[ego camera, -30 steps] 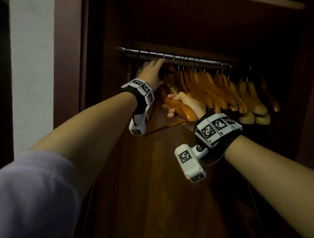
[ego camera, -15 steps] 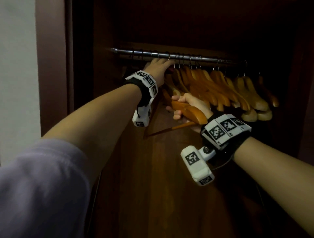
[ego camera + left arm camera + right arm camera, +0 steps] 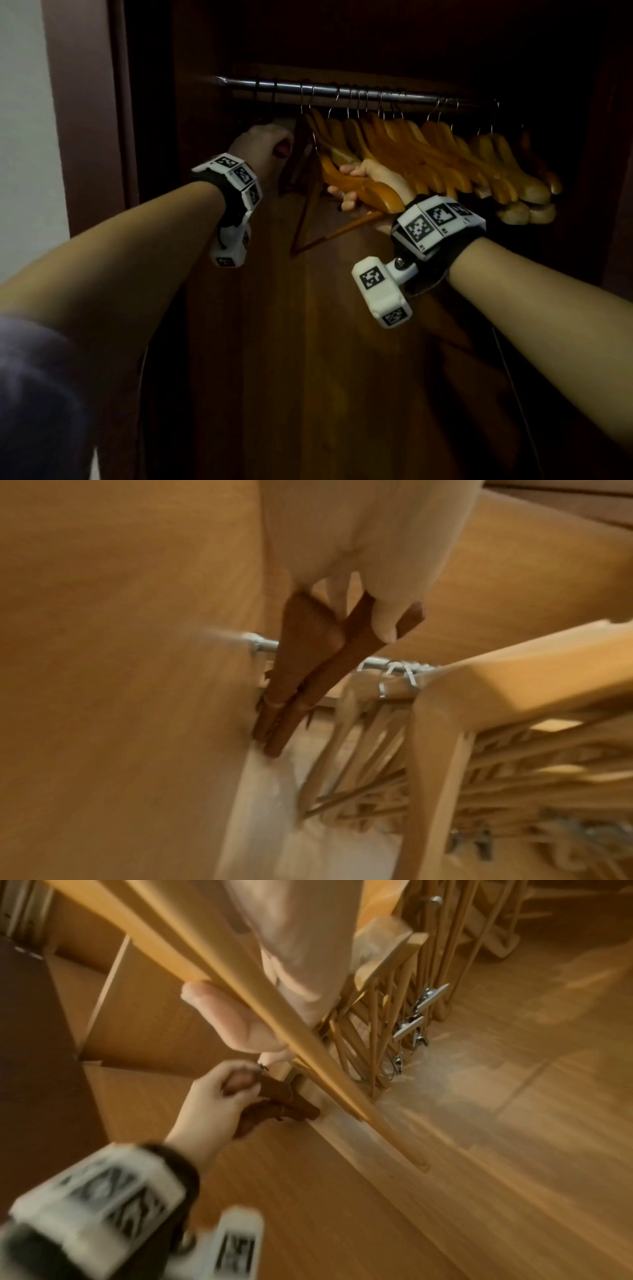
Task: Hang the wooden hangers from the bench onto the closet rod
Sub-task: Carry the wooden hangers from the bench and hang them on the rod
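Observation:
A metal closet rod [image 3: 342, 90] runs across the top of the closet, with several light wooden hangers [image 3: 445, 154] hooked on it. My right hand [image 3: 359, 185] grips the near shoulder of one more light wooden hanger [image 3: 371, 193] at the left of that row; its thumb [image 3: 232, 1020] presses the underside. I cannot tell whether its hook sits on the rod. My left hand [image 3: 270, 144] is below the rod's left end and holds two dark brown hangers [image 3: 308, 656] by their shoulders, close to the side wall. The same dark brown hangers [image 3: 284, 1099] show in the right wrist view.
The closet's left side panel [image 3: 154, 137] stands close to my left hand. The wooden back panel [image 3: 308, 342] fills the space below the hangers. Some hung hangers carry metal clips [image 3: 411, 1026]. A white wall [image 3: 24, 137] lies outside at the left.
My left hand has dropped from the rod to the dark hangers just below its left end. My right hand keeps its hold on the light hanger, and the view has moved in closer.

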`<state>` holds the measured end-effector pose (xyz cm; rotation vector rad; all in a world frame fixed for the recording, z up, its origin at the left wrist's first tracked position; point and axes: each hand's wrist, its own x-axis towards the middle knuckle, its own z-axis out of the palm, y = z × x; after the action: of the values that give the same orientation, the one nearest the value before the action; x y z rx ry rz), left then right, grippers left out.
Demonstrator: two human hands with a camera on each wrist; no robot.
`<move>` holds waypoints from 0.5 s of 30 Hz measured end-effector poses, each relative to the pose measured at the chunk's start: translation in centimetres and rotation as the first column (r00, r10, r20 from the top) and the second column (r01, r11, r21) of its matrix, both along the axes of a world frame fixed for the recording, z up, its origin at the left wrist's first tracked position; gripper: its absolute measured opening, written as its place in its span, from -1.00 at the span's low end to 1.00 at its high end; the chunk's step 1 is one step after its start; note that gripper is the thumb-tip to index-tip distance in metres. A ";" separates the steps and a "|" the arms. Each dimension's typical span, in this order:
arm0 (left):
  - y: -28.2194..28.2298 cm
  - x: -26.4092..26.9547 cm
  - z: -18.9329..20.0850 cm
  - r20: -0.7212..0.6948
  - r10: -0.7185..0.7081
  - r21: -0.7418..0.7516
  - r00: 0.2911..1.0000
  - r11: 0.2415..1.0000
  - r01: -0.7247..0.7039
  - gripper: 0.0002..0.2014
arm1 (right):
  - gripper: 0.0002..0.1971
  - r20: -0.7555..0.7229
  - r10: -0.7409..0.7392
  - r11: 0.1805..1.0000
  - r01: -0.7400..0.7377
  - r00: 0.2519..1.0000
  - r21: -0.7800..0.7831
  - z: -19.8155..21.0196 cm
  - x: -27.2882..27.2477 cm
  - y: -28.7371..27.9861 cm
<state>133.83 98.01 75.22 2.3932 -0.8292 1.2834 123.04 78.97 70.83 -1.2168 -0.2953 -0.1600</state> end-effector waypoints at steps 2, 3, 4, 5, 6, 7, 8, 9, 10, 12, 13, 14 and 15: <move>1.3 -0.2 -0.6 -0.032 -0.013 -0.053 0.999 0.999 0.011 -0.61 | -0.86 0.004 -0.001 1.000 0.001 1.000 -0.002 0.5 0.4 0.5; 1.7 -0.4 -0.7 -0.029 -0.027 -0.078 0.999 0.997 0.024 -0.59 | -0.87 0.006 0.006 1.000 -0.006 1.000 -0.002 0.7 0.6 0.8; 1.9 -0.4 -0.8 -0.024 -0.034 -0.094 0.999 0.995 0.032 -0.56 | -0.88 0.008 0.015 1.000 -0.015 1.000 -0.003 1.0 0.8 1.1; 1.9 -0.5 -0.7 -0.025 -0.024 -0.103 0.999 0.994 0.022 -0.55 | -0.89 0.012 0.023 1.000 -0.022 1.000 -0.002 1.3 0.9 1.5; 1.8 -0.6 -0.7 -0.037 -0.003 -0.104 0.999 0.995 -0.001 -0.55 | -0.90 0.018 0.027 1.000 -0.027 0.999 0.002 1.6 1.0 1.9; 1.7 -0.6 -0.7 -0.056 0.023 -0.098 0.998 0.995 -0.029 -0.55 | -0.89 0.030 0.027 1.000 -0.028 0.999 0.007 1.9 1.1 2.3; 1.5 -0.6 -0.8 -0.072 0.045 -0.095 0.996 0.994 -0.052 -0.55 | -0.88 0.049 0.028 1.000 -0.028 0.998 0.010 2.3 1.2 2.8; 1.5 -0.5 -0.9 -0.094 0.059 -0.101 0.994 0.993 -0.068 -0.56 | -0.88 0.071 0.026 1.000 -0.027 0.997 0.013 2.8 1.2 3.3; 1.5 -0.4 -1.2 -0.107 0.066 -0.112 0.992 0.991 -0.078 -0.58 | -0.87 0.092 0.023 0.999 -0.025 0.995 0.020 3.2 1.3 3.7; 1.8 -0.3 -1.4 -0.129 0.093 -0.131 0.987 0.985 -0.110 -0.54 | -0.87 0.131 -0.003 0.999 -0.002 0.991 0.036 4.2 1.6 4.5; 1.8 -0.5 -1.5 -0.142 0.119 -0.128 0.983 0.982 -0.137 -0.56 | -0.87 0.145 -0.023 0.999 0.018 0.989 0.036 4.6 1.8 4.9; 1.8 -0.7 -1.4 -0.145 0.147 -0.120 0.978 0.979 -0.165 -0.59 | -0.87 0.154 -0.044 0.999 0.039 0.987 0.031 4.9 2.1 5.2; 1.8 -0.7 -1.3 -0.140 0.171 -0.113 0.975 0.976 -0.188 -0.60 | -0.86 0.163 -0.063 0.998 0.060 0.985 0.024 5.2 2.4 5.5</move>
<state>133.12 99.86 73.89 2.4643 -0.4893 1.1899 125.41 84.44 75.99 -1.1967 -0.3991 -0.3169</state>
